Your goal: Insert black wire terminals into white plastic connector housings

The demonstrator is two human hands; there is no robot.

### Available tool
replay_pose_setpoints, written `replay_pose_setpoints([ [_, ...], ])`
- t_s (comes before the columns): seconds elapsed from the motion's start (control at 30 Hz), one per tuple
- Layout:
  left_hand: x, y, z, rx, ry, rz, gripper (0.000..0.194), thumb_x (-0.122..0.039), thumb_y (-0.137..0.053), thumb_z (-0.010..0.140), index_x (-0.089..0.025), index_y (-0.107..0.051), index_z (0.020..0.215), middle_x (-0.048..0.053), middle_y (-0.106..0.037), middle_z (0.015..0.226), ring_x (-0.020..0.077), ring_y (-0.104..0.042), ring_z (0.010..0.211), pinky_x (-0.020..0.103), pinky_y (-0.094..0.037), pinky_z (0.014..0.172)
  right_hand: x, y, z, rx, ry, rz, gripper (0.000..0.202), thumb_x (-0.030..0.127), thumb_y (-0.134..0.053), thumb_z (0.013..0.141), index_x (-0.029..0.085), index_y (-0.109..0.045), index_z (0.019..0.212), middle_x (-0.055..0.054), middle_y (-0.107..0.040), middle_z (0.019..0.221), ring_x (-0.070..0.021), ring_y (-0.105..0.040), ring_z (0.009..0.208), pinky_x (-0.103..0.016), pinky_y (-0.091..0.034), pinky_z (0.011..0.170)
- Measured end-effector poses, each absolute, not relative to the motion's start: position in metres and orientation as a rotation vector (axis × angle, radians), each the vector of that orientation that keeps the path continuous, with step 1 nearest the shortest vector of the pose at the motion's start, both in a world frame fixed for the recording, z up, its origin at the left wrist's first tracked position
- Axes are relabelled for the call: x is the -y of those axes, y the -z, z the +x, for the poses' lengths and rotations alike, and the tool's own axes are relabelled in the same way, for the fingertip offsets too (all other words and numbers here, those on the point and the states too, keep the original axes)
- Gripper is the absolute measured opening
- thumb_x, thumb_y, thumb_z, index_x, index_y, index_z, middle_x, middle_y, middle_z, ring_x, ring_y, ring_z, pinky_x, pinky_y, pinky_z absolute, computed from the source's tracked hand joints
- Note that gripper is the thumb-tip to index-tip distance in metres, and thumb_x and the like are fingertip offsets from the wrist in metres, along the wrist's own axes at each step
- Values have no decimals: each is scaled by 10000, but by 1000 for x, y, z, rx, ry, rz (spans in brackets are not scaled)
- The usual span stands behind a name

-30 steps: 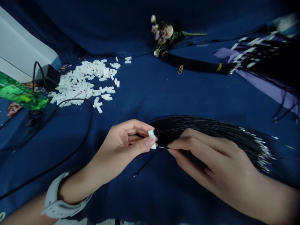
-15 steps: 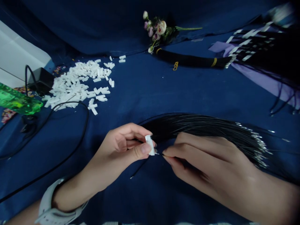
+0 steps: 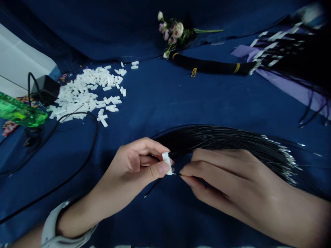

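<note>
Between the thumb and fingers of my left hand [image 3: 144, 165] is a small white connector [image 3: 167, 163], held upright and slightly tilted. My right hand [image 3: 227, 186] pinches the end of a thin black wire [image 3: 180, 174], whose metal tip touches or nearly touches the connector's lower end. Behind both hands lies a thick bundle of black wires [image 3: 207, 135], with silvery ends [image 3: 291, 162] at the right. Another wire end [image 3: 145, 196] pokes out below my left hand.
White connectors [image 3: 77, 93] are heaped at the left, near a black cable [image 3: 96, 137], a black box [image 3: 46, 89] and a green object [image 3: 23, 110]. Farther back are artificial flowers [image 3: 178, 30], a tied black bundle [image 3: 207, 65] and purple material [image 3: 289, 84].
My left hand and the white connector have shifted slightly down and right. The wire tip at my right fingers is now closer to the connector's lower end.
</note>
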State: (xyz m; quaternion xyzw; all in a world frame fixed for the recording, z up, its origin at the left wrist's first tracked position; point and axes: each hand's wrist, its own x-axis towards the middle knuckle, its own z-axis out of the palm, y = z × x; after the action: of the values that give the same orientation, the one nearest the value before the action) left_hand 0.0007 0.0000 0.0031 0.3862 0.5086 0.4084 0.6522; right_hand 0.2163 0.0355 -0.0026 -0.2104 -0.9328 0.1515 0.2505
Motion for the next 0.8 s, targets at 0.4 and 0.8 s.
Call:
replay_pose_setpoints([
  [0.4, 0, -11, 15, -1293, -938, 820, 269, 35, -841, 630, -183, -775, 774, -48, -747, 683, 78, -679, 631, 81, -541, 582, -34, 6, 212, 2509, -311, -480, 300, 61, -402, 995, 136, -566, 754, 4, -443, 704, -96, -328, 579, -272, -312, 508],
  [0.8, 5, -7, 10, -1243, -1036, 892, 191, -89, -848, 732, -259, -805, 807, -86, -770, 702, 41, -711, 665, 39, -534, 618, -31, 4, 208, 2484, -202, -520, 206, 56, -475, 967, 98, -639, 849, -27, -521, 718, -121, -418, 627, -289, -379, 548],
])
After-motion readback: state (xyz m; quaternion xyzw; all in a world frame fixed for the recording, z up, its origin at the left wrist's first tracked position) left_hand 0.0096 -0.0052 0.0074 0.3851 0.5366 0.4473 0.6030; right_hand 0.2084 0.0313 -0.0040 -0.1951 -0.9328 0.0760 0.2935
